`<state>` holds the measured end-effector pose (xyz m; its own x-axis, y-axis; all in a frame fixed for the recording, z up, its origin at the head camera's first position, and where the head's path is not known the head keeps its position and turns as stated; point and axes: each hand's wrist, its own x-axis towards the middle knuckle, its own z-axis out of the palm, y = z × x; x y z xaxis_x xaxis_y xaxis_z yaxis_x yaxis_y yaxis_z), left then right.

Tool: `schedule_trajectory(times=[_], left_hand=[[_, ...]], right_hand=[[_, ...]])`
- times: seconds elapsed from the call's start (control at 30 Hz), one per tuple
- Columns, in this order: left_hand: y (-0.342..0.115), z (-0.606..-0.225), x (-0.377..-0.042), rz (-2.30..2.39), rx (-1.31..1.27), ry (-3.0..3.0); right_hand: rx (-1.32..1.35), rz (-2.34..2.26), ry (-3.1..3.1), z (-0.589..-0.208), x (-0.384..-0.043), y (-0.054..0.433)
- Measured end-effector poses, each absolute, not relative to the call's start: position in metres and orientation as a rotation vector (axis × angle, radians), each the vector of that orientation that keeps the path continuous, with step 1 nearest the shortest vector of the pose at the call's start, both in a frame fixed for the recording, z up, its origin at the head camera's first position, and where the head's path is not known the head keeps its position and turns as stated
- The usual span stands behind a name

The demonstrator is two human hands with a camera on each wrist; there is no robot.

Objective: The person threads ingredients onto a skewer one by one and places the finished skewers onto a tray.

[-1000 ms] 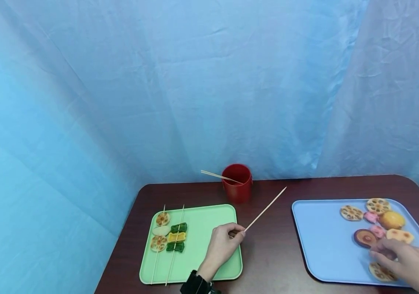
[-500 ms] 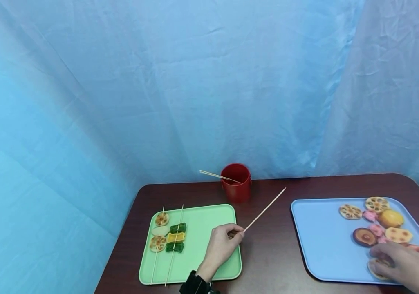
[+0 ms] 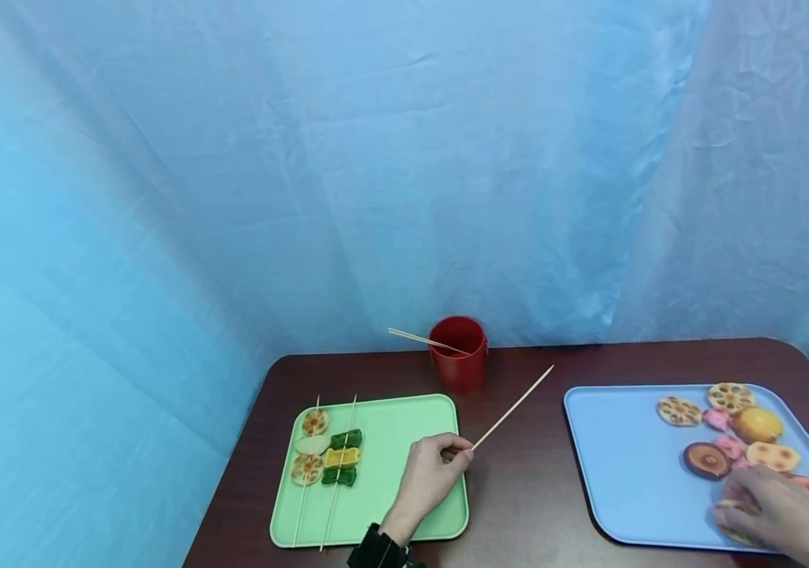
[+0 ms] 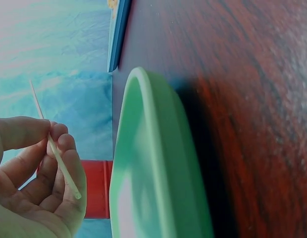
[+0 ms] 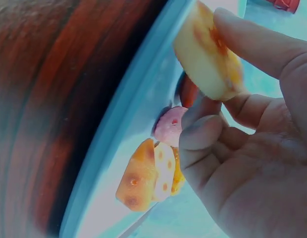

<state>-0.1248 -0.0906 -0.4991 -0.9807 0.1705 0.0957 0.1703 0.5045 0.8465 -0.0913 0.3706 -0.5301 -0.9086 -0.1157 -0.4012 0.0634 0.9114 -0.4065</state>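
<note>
The counter (image 3: 518,473) looks like glossy grained wood; the green tray (image 3: 404,418), left, and blue tray (image 3: 631,457), right, smooth plastic. The far curtain (image 3: 376,158) is creased, satiny cloth, the held skewer (image 3: 514,408) matt bare wood, the red bucket (image 3: 462,375) smooth.

Room over left half of blue tray (image 3: 631,457), food pieces (image 3: 757,426) crowded beyond right hand (image 3: 784,511), stick (image 3: 513,407) in left hand (image 3: 431,477) slanting into gap between trays, red cup (image 3: 458,372) behind green tray (image 3: 397,422), curtain (image 3: 447,197) walling far edge of table (image 3: 525,489)
</note>
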Motion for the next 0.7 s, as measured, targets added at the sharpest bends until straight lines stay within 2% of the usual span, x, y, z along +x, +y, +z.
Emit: schedule_trajectory(times=[0.7], left_hand=[[-0.088,-0.501,-0.118,1.550,0.363,2.674]], right_hand=[[-0.061,-1.118,2.868,-0.486,-0.113,0.310]])
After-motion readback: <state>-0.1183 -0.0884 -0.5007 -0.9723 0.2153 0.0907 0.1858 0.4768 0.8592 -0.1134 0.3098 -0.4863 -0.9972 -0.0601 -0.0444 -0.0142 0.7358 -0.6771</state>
